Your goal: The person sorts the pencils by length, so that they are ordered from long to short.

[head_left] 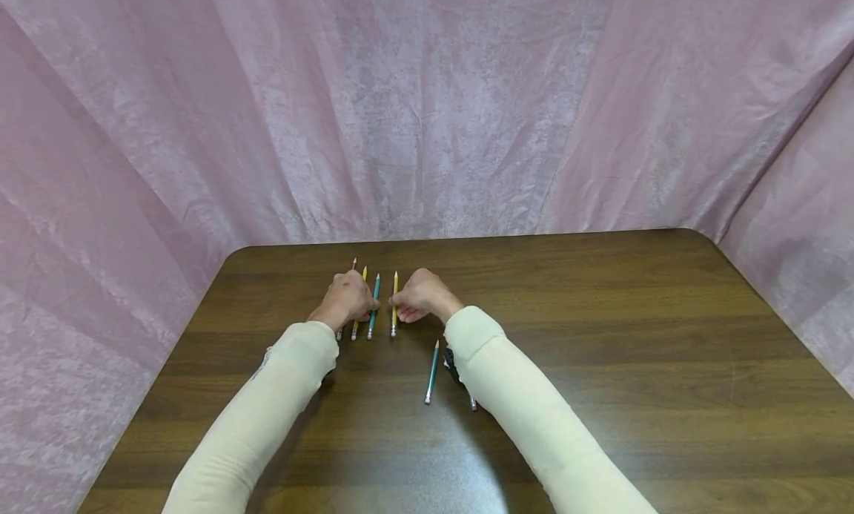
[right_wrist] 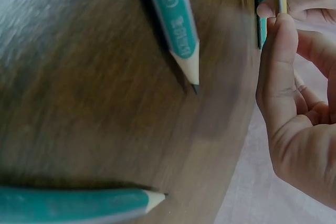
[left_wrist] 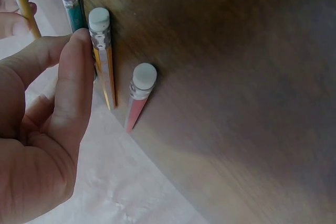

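Near the table's far left edge, my left hand (head_left: 345, 297) pinches a green pencil (head_left: 376, 285) between thumb and finger. Under and beside that hand lie a yellow pencil (left_wrist: 105, 66) and a red pencil (left_wrist: 138, 103), eraser ends towards me. My right hand (head_left: 423, 295) pinches another yellow pencil (head_left: 395, 284), just right of the green one and roughly parallel to it. Closer to me, a second green pencil (head_left: 432, 373) lies by my right wrist. One more green pencil (right_wrist: 79, 203) shows in the right wrist view; my forearm mostly covers it in the head view.
The brown wooden table (head_left: 634, 351) has rounded far corners and stretches well to the right of the pencils. A pink curtain (head_left: 427, 113) hangs behind it and along both sides.
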Motion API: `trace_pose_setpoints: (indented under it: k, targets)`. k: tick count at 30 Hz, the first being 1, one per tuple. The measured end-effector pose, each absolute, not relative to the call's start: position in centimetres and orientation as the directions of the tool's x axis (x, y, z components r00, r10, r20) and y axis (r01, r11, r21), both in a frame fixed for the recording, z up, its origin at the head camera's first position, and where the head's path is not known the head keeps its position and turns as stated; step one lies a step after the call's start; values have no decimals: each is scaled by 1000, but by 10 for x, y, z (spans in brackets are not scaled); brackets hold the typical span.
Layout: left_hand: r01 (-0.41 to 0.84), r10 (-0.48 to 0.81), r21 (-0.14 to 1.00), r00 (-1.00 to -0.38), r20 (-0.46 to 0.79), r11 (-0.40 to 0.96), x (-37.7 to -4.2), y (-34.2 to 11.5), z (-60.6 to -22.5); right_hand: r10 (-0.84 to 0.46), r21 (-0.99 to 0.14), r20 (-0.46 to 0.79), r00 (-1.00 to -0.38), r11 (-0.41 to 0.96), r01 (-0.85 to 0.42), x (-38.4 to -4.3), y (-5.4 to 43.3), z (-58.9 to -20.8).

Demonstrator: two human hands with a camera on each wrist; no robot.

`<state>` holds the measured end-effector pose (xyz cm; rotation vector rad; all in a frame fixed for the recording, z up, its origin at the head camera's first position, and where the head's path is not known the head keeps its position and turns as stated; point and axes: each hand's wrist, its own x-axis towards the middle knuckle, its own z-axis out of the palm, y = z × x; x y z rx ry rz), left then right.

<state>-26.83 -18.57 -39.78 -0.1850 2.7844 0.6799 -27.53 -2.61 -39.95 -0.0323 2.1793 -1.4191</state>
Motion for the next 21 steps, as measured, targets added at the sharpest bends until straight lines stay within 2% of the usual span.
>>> trace_pose_setpoints:
  k: [13, 21]
  targets:
    - [-199, -64, 436, -951, -304, 878, -269, -187, -397, -240, -826, -419, -876, 501, 258, -280, -36, -408]
    - [-194, -58, 436, -950, -306, 879, -269, -187, -398, -221, -794, -460, -860, 537, 287, -291, -44, -418]
